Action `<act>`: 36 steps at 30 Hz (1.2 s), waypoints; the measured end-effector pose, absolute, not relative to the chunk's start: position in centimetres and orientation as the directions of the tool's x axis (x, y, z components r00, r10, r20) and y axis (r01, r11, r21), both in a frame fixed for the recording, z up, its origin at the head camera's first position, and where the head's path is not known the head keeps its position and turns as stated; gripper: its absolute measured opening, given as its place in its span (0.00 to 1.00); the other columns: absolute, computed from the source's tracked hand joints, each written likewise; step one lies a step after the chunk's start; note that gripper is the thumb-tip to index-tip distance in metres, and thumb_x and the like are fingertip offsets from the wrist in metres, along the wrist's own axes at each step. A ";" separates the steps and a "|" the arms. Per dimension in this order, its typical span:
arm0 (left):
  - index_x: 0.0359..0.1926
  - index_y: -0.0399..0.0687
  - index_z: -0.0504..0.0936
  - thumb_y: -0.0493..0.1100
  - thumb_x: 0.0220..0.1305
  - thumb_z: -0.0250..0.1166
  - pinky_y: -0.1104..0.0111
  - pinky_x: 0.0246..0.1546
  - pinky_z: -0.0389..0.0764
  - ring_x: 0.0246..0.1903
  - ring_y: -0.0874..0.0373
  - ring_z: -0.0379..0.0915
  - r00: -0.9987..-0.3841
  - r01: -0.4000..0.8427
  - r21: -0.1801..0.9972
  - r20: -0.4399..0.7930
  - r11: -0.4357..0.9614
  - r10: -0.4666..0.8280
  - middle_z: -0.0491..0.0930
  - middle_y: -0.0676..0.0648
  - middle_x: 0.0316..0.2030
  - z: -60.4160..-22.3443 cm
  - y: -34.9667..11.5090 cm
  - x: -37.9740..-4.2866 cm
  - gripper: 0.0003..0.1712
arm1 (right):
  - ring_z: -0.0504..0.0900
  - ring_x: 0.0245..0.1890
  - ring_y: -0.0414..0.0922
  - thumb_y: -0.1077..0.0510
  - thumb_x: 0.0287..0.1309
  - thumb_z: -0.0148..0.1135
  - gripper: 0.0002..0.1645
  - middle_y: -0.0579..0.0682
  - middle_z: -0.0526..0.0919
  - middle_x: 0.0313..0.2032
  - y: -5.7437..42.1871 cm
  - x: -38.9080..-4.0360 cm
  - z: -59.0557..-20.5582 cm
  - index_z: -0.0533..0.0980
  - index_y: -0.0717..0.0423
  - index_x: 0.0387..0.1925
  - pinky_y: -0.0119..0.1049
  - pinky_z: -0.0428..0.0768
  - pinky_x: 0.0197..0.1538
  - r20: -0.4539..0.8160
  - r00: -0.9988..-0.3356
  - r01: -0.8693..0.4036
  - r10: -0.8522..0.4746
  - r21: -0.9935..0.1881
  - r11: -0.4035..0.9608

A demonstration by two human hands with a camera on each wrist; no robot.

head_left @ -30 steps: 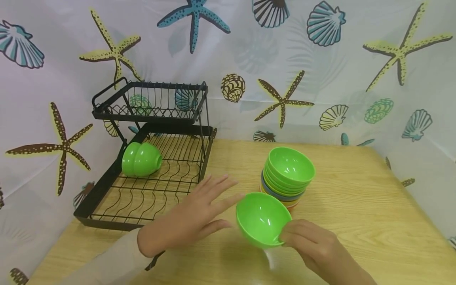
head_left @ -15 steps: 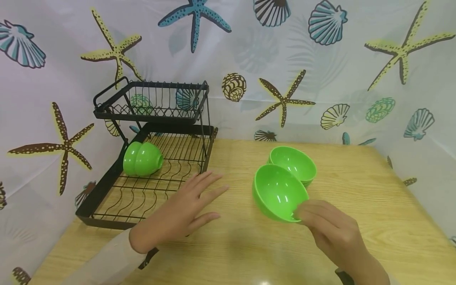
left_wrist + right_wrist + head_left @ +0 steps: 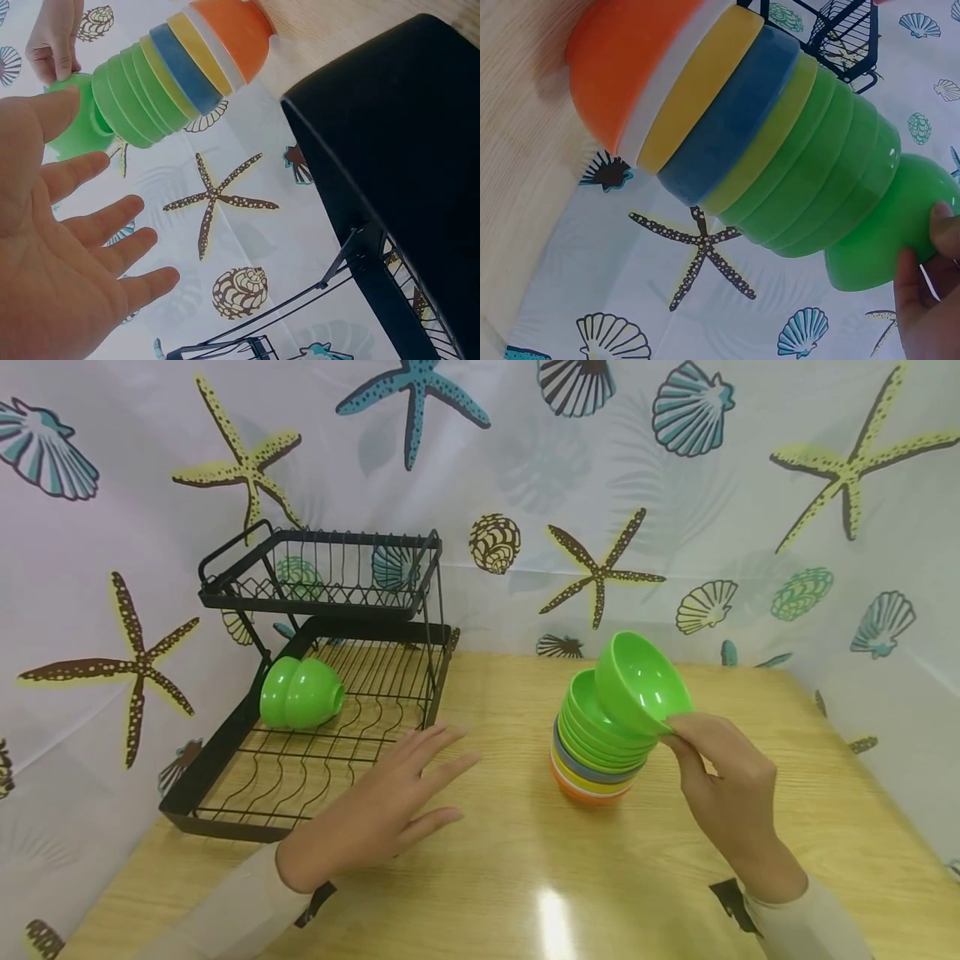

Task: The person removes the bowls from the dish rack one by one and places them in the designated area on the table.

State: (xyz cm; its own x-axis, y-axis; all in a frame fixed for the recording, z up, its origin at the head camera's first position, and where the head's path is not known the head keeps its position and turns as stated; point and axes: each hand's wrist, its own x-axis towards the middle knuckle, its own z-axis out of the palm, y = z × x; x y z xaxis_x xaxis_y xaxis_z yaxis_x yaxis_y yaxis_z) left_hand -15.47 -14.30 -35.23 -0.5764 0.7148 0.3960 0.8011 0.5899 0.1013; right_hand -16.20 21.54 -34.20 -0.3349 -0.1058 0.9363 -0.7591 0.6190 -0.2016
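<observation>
My right hand (image 3: 723,785) pinches the rim of a green bowl (image 3: 643,683), which tilts over the top of a stack of nested bowls (image 3: 596,752). In the right wrist view the held bowl (image 3: 892,232) touches the topmost green bowl of that stack. From the bottom up, the stack runs orange, white, yellow, blue, yellow, then several green. My left hand (image 3: 382,806) hovers with fingers spread and holds nothing, between the stack and the dish rack (image 3: 217,828). Its palm and straight fingers show in the left wrist view.
Two green bowls (image 3: 302,693) lie on their sides, nested, at the left of the black rack's lower tier. An upper wire basket (image 3: 315,602) stands over the rack's back part. A patterned sheet (image 3: 480,460) hangs behind the wooden table (image 3: 787,827).
My right hand has carried the green bowl up, away and rightward, from in front of the stack to over its top. My left hand has drawn back slightly to the left, still spread.
</observation>
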 end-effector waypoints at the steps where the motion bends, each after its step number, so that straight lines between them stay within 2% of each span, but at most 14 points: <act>1: 0.72 0.55 0.61 0.58 0.69 0.55 0.46 0.69 0.53 0.71 0.46 0.48 -0.578 0.800 0.101 0.394 0.591 0.715 0.54 0.45 0.72 -35.3 -14.3 -15.5 0.34 | 0.78 0.42 0.29 0.49 0.64 0.58 0.24 0.60 0.85 0.30 21.7 -16.4 -34.4 0.82 0.69 0.30 0.18 0.74 0.50 0.929 -0.353 -0.750 -0.113 -0.208 0.627; 3: 0.72 0.55 0.61 0.58 0.69 0.54 0.47 0.69 0.53 0.71 0.46 0.48 -0.579 0.800 0.106 0.392 0.591 0.715 0.54 0.45 0.72 -35.3 -14.4 -15.5 0.34 | 0.77 0.43 0.29 0.53 0.63 0.60 0.19 0.60 0.85 0.31 21.8 -16.6 -34.6 0.82 0.68 0.32 0.18 0.73 0.51 0.916 -0.379 -0.744 -0.131 -0.217 0.633; 6: 0.72 0.55 0.61 0.59 0.69 0.53 0.47 0.69 0.54 0.71 0.46 0.48 -0.578 0.801 0.105 0.393 0.589 0.715 0.54 0.45 0.72 -35.4 -14.4 -15.6 0.34 | 0.77 0.43 0.31 0.68 0.55 0.65 0.05 0.59 0.85 0.33 21.8 -16.8 -34.7 0.83 0.67 0.34 0.18 0.73 0.51 0.896 -0.417 -0.730 -0.154 -0.230 0.644; 9: 0.72 0.55 0.60 0.59 0.70 0.53 0.47 0.69 0.55 0.71 0.45 0.48 -0.576 0.803 0.111 0.394 0.585 0.716 0.54 0.45 0.72 -35.4 -14.4 -15.5 0.34 | 0.78 0.42 0.35 0.80 0.39 0.68 0.16 0.57 0.85 0.33 21.7 -16.9 -34.8 0.83 0.67 0.34 0.17 0.73 0.51 0.878 -0.448 -0.714 -0.166 -0.240 0.657; 10: 0.72 0.55 0.60 0.59 0.70 0.53 0.47 0.69 0.55 0.71 0.45 0.48 -0.574 0.805 0.112 0.395 0.582 0.717 0.54 0.45 0.72 -35.5 -14.4 -15.5 0.34 | 0.79 0.41 0.38 0.81 0.37 0.68 0.18 0.57 0.85 0.33 21.6 -16.9 -34.9 0.83 0.67 0.34 0.16 0.72 0.50 0.874 -0.455 -0.711 -0.169 -0.242 0.661; 15: 0.70 0.53 0.63 0.57 0.68 0.57 0.49 0.70 0.55 0.71 0.45 0.48 -0.565 0.812 0.115 0.405 0.573 0.719 0.54 0.45 0.72 -35.6 -14.4 -15.4 0.33 | 0.79 0.38 0.47 0.83 0.40 0.66 0.19 0.54 0.84 0.34 21.5 -17.0 -35.3 0.84 0.63 0.33 0.14 0.71 0.49 0.859 -0.479 -0.692 -0.180 -0.244 0.679; 18: 0.69 0.52 0.65 0.56 0.67 0.59 0.50 0.70 0.55 0.71 0.45 0.48 -0.570 0.807 0.114 0.402 0.579 0.717 0.54 0.46 0.72 -35.6 -14.4 -15.3 0.33 | 0.78 0.39 0.49 0.83 0.41 0.65 0.19 0.53 0.84 0.33 21.5 -17.0 -35.3 0.85 0.63 0.33 0.15 0.70 0.48 0.853 -0.486 -0.690 -0.188 -0.243 0.682; 26: 0.68 0.52 0.67 0.56 0.67 0.59 0.51 0.70 0.56 0.72 0.46 0.47 -0.587 0.798 0.121 0.379 0.590 0.716 0.53 0.46 0.73 -35.7 -14.3 -15.2 0.32 | 0.76 0.39 0.48 0.86 0.40 0.62 0.21 0.53 0.82 0.33 21.4 -17.0 -35.3 0.84 0.65 0.33 0.17 0.70 0.46 0.841 -0.495 -0.706 -0.219 -0.243 0.665; 32: 0.68 0.51 0.67 0.57 0.68 0.57 0.50 0.69 0.57 0.72 0.45 0.45 -0.577 0.807 0.119 0.370 0.579 0.729 0.53 0.46 0.73 -35.9 -14.3 -15.3 0.31 | 0.75 0.38 0.48 0.86 0.40 0.62 0.21 0.53 0.82 0.33 21.5 -16.9 -35.3 0.83 0.66 0.34 0.17 0.69 0.45 0.825 -0.512 -0.700 -0.240 -0.238 0.673; 36: 0.67 0.51 0.68 0.55 0.67 0.59 0.50 0.69 0.56 0.72 0.45 0.45 -0.577 0.808 0.126 0.367 0.576 0.729 0.53 0.45 0.72 -36.0 -14.2 -15.3 0.31 | 0.74 0.38 0.48 0.86 0.41 0.61 0.21 0.53 0.81 0.33 21.6 -16.9 -35.4 0.83 0.66 0.35 0.18 0.69 0.44 0.810 -0.532 -0.691 -0.248 -0.246 0.679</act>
State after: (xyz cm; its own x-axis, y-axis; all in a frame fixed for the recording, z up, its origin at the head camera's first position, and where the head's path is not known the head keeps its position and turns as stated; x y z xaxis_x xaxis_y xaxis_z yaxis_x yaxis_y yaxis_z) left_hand -15.29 -14.23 -36.01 -0.5773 0.7293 0.3673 0.8078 0.5758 0.1263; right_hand -16.88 21.59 -35.35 -0.5315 -0.2476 0.8100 -0.6913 0.6794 -0.2460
